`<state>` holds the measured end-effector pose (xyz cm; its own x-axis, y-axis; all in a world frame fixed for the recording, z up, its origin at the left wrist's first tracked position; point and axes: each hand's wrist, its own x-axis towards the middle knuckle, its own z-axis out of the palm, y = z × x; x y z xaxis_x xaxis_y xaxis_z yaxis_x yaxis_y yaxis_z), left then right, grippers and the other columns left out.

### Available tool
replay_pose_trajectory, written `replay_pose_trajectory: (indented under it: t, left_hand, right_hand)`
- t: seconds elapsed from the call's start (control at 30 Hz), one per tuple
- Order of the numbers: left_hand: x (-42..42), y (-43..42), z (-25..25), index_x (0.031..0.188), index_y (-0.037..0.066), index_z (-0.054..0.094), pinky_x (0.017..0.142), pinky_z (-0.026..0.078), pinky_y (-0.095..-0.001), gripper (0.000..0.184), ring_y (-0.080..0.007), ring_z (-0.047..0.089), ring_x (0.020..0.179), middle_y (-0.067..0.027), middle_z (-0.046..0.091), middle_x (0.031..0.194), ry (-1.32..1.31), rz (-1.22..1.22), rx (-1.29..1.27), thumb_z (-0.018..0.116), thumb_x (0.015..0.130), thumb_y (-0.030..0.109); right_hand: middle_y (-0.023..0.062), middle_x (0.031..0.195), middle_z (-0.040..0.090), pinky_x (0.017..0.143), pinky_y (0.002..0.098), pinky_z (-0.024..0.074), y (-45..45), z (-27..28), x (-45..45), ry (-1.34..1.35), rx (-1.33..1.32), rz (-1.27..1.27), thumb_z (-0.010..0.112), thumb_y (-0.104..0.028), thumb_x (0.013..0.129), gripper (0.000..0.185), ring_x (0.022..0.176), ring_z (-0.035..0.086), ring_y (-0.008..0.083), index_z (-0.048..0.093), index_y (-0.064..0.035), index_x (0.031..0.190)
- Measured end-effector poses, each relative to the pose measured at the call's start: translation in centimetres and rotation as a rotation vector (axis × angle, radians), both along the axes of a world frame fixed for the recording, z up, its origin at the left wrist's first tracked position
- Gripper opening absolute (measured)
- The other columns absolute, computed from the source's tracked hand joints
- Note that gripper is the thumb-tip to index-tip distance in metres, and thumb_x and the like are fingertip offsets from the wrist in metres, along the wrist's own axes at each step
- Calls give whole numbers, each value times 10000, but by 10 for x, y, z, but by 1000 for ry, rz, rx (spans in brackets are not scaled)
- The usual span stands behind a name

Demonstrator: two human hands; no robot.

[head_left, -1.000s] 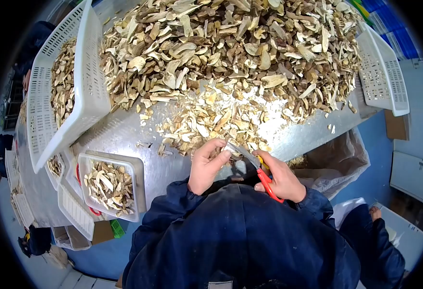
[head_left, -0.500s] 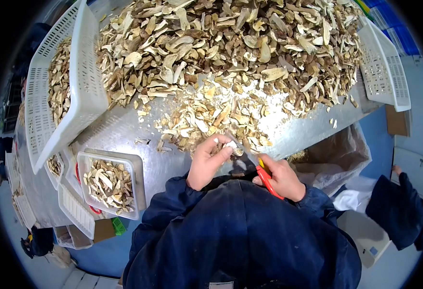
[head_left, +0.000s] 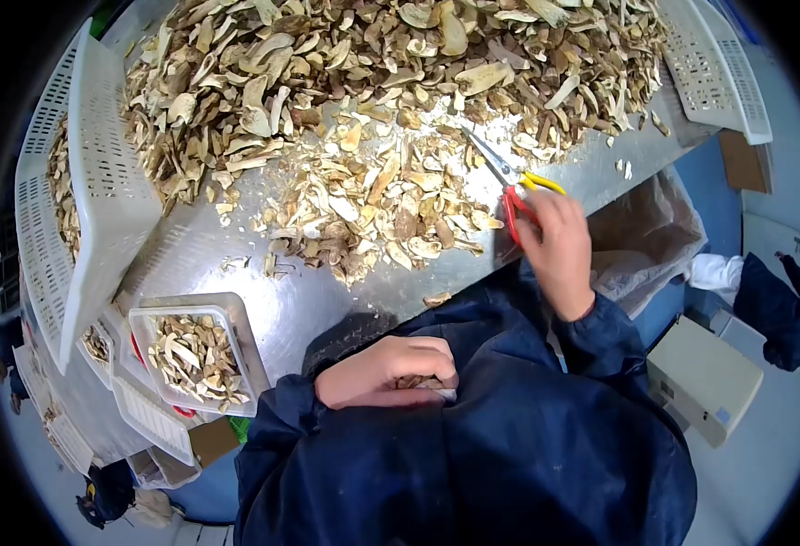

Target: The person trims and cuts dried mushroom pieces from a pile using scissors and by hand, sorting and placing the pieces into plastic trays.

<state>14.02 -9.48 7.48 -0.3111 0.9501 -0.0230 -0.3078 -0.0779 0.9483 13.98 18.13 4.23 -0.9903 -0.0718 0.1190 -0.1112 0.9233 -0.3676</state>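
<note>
My right hand (head_left: pixel 559 241) is closed on the red handle of a pair of scissors (head_left: pixel 502 168) with one red and one yellow handle. Their blades point away from me, over the small pieces of dried mushroom (head_left: pixel 364 196) on the metal table. Close to my body, my left hand (head_left: pixel 386 371) is curled around dried mushroom slices (head_left: pixel 418 382), partly hidden by the fingers. A single mushroom piece (head_left: pixel 436 299) lies at the table's near edge, between the two hands.
A large heap of dried mushroom slices (head_left: pixel 327 55) covers the far part of the metal table (head_left: pixel 191 255). White perforated baskets (head_left: pixel 113 196) stand left and right. A plastic tub (head_left: pixel 247 350) holds slices at near left. A lined box (head_left: pixel 646 246) is below right; another person (head_left: pixel 773 300) is beyond.
My right hand has moved forward with the scissors, whose blades now lie over the pile. My left hand has drawn back towards my body, curled around slices. The view has shifted.
</note>
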Motion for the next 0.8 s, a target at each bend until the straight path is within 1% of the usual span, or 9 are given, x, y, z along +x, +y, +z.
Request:
replay_pose_trajectory:
  t: [0.2, 0.33, 0.43, 0.5, 0.53, 0.57, 0.7, 0.73, 0.8]
  left_hand:
    - [10, 1, -9, 947, 23, 574, 718, 457, -296, 121, -169, 577, 811, -60, 573, 860, -11, 185, -53, 622, 905, 125]
    - [15, -10, -13, 932, 73, 528, 539, 324, -188, 122, -50, 409, 648, -6, 513, 803, -719, 355, -152, 507, 961, 190]
    - [25, -19, -44, 991, 87, 525, 569, 407, -194, 117, -86, 465, 691, -29, 525, 873, -1147, 587, 303, 460, 996, 184]
    - [30, -15, -66, 1015, 76, 529, 647, 469, -249, 135, -112, 502, 757, -43, 535, 924, -1342, 685, 504, 471, 992, 196]
    - [31, -17, -75, 1027, 71, 531, 686, 500, -277, 147, -126, 520, 790, -50, 540, 949, -1425, 744, 607, 476, 990, 202]
    - [35, -17, -82, 1096, 39, 543, 893, 506, -390, 200, -197, 571, 955, -81, 575, 1017, -1417, 880, 432, 479, 985, 193]
    - [36, -8, -123, 1202, 7, 535, 1055, 397, -485, 338, -260, 561, 1135, -100, 586, 1223, -1333, 701, 673, 467, 990, 262]
    - [27, -9, -84, 1177, 23, 557, 1027, 423, -486, 319, -246, 583, 1098, -98, 609, 1181, -1406, 770, 725, 467, 991, 265]
    - [30, -18, -91, 1086, 26, 588, 918, 514, -447, 246, -255, 623, 1005, -106, 635, 1073, -1475, 827, 854, 504, 976, 230]
  right_hand:
    - [100, 920, 499, 659, 386, 494, -50, -6, 26, -380, -309, 609, 671, -119, 780, 353, 845, 582, 291, 535, -76, 1103]
    - [91, 832, 520, 600, 369, 488, -63, -21, 16, -391, -252, 647, 652, -82, 803, 221, 712, 575, 273, 573, -82, 1009]
    - [53, 743, 554, 565, 286, 465, -63, -16, 2, -513, -679, 420, 646, -74, 854, 127, 628, 560, 190, 594, -61, 969]
    - [16, 760, 565, 529, 227, 411, -58, -5, -10, -1000, -1361, 10, 618, -28, 875, 151, 603, 520, 91, 581, -1, 1019]
    - [26, 758, 563, 527, 231, 413, -58, 4, -15, -1002, -1468, -31, 612, -37, 879, 151, 598, 519, 96, 581, 2, 1021]
    - [36, 757, 561, 526, 235, 416, -64, 11, -20, -1029, -1583, -43, 606, -46, 882, 152, 593, 519, 100, 581, 5, 1022]
    - [34, 845, 582, 572, 201, 427, -108, 39, -17, -804, -1120, 196, 579, -30, 885, 275, 698, 559, 94, 574, 34, 1152]
    - [31, 879, 585, 572, 200, 421, -117, 37, -18, -711, -1129, 233, 571, -33, 896, 269, 711, 546, 83, 578, 34, 1156]
    - [30, 847, 594, 553, 205, 412, -111, 33, -25, -683, -1107, 236, 555, -54, 923, 247, 659, 529, 74, 582, 34, 1153]
